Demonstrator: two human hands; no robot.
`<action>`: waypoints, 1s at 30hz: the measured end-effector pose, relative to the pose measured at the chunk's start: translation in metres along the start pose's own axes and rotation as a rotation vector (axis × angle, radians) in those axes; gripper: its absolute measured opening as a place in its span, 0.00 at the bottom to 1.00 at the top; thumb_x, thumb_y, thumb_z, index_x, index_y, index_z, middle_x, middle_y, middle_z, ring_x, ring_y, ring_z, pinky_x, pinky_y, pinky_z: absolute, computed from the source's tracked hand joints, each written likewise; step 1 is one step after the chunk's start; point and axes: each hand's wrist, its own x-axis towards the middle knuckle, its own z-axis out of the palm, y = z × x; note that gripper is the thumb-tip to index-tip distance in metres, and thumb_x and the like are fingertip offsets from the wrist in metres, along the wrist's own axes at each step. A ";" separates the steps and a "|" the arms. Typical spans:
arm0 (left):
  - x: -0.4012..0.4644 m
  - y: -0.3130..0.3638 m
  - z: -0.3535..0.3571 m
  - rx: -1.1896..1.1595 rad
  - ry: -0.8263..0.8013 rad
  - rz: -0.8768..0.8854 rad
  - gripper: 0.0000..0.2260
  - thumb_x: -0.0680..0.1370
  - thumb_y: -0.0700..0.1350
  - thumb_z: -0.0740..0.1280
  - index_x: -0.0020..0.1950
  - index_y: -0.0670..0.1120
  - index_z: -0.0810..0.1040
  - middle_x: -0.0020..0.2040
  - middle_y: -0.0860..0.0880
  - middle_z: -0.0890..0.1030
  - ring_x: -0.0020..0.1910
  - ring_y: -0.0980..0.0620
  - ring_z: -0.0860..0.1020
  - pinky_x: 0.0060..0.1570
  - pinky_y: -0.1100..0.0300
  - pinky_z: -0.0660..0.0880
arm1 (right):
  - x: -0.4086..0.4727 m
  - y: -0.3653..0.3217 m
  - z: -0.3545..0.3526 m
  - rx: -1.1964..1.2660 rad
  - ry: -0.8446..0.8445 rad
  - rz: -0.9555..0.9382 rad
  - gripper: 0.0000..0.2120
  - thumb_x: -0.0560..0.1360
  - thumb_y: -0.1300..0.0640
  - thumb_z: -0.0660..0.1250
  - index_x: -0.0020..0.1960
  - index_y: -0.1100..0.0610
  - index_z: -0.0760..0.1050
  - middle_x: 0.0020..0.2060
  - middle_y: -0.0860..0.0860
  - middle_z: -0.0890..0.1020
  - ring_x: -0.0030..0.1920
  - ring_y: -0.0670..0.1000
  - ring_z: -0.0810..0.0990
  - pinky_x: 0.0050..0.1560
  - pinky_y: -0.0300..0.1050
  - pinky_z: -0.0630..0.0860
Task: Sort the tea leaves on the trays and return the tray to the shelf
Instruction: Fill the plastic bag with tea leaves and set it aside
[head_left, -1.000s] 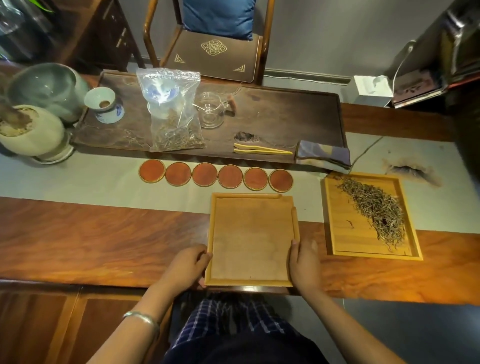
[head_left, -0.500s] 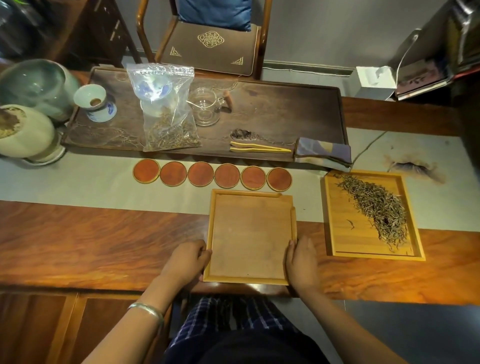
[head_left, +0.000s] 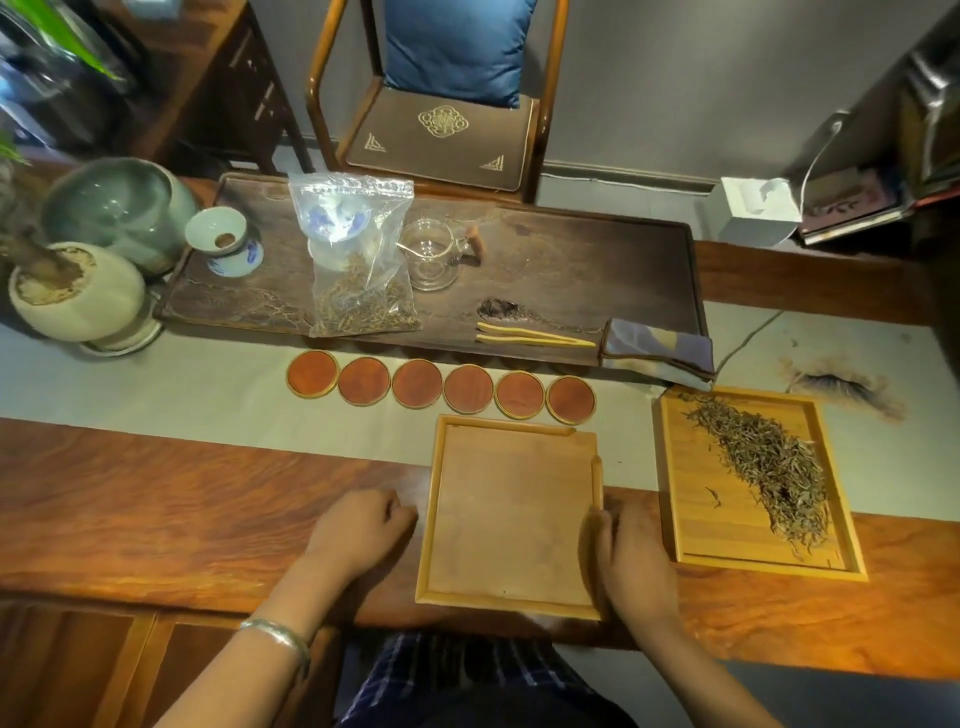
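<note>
An empty bamboo tray (head_left: 511, 519) lies flat on the wooden table right in front of me. My left hand (head_left: 358, 530) rests on the table just left of that tray, fingers loosely curled, holding nothing, with a small gap to the rim. My right hand (head_left: 631, 561) lies along the tray's right rim with fingers fairly straight, touching the edge. To the right sits a second bamboo tray (head_left: 672, 467) holding a long heap of dry tea leaves (head_left: 769, 462); one stray leaf lies apart from the heap.
Several round red coasters (head_left: 467, 388) line up behind the empty tray. A dark tea board (head_left: 571, 270) at the back carries a plastic bag of tea (head_left: 358, 260), a glass pitcher (head_left: 431, 254), bamboo tweezers (head_left: 535, 335) and a folded cloth (head_left: 660, 351). Ceramic pots (head_left: 78, 296) stand far left.
My left hand has come off the empty tray's left edge and moved slightly left. The right hand stays at the right rim. Both trays lie where they were.
</note>
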 end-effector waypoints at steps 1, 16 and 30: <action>0.004 -0.004 -0.012 0.023 0.062 -0.005 0.13 0.77 0.54 0.60 0.36 0.49 0.74 0.31 0.52 0.78 0.33 0.52 0.77 0.34 0.57 0.74 | 0.001 -0.001 -0.003 -0.053 -0.055 -0.041 0.11 0.81 0.49 0.54 0.51 0.54 0.72 0.39 0.50 0.80 0.37 0.50 0.80 0.33 0.44 0.76; 0.142 -0.043 -0.205 -0.067 0.376 0.015 0.17 0.73 0.52 0.71 0.56 0.44 0.72 0.49 0.46 0.78 0.46 0.46 0.76 0.46 0.52 0.74 | 0.154 -0.221 0.005 0.030 -0.271 -0.432 0.07 0.76 0.50 0.63 0.52 0.52 0.71 0.44 0.48 0.78 0.45 0.48 0.77 0.42 0.44 0.74; 0.195 -0.061 -0.168 -0.354 0.338 0.157 0.20 0.69 0.48 0.75 0.58 0.50 0.75 0.42 0.59 0.76 0.37 0.61 0.72 0.36 0.64 0.67 | 0.240 -0.273 0.064 0.265 -0.262 -0.321 0.13 0.73 0.53 0.71 0.42 0.55 0.66 0.32 0.47 0.71 0.32 0.43 0.68 0.29 0.36 0.61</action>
